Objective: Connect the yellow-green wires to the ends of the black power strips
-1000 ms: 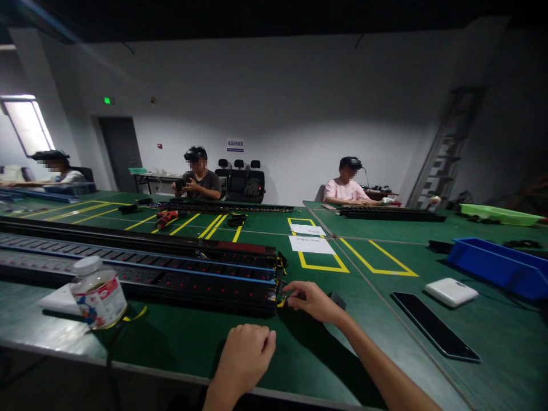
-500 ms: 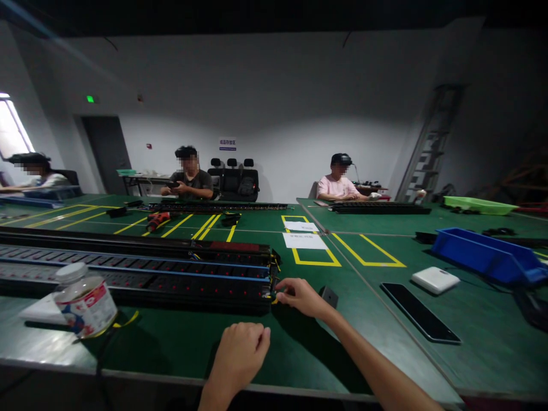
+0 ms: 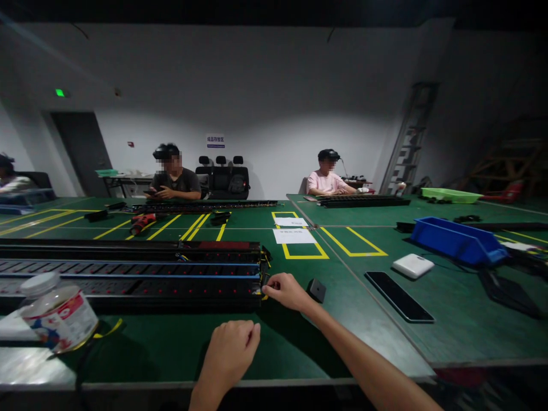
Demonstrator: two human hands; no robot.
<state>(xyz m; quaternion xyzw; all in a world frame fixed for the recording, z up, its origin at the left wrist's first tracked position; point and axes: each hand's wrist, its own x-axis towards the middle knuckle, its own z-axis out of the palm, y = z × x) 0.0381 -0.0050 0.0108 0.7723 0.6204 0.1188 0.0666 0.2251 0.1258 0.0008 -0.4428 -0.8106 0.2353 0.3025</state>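
Observation:
Long black power strips (image 3: 197, 290) with rows of red-dotted sockets and blue edges lie side by side across the left of the table. Thin yellow wires (image 3: 264, 297) stick out of their right end. There my right hand (image 3: 286, 290) pinches with thumb and forefinger, at what looks like one yellow wire; the fingertips partly cover it. Close to the table's front edge rests my left hand (image 3: 231, 351), curled into a fist with nothing visible in it, apart from the strips. A small black block (image 3: 317, 290) stands just right of my right hand.
A clear jar (image 3: 64, 317) stands front left. To the right lie a phone (image 3: 399, 295), a white box (image 3: 413, 266) and a blue bin (image 3: 458, 242). A red drill (image 3: 142, 223) and paper sheets (image 3: 294, 236) lie farther back. Co-workers sit across the table.
The view has turned slightly right, so the things shift left in the picture. My right hand stays at the strip's end, and my left hand keeps its curled pose.

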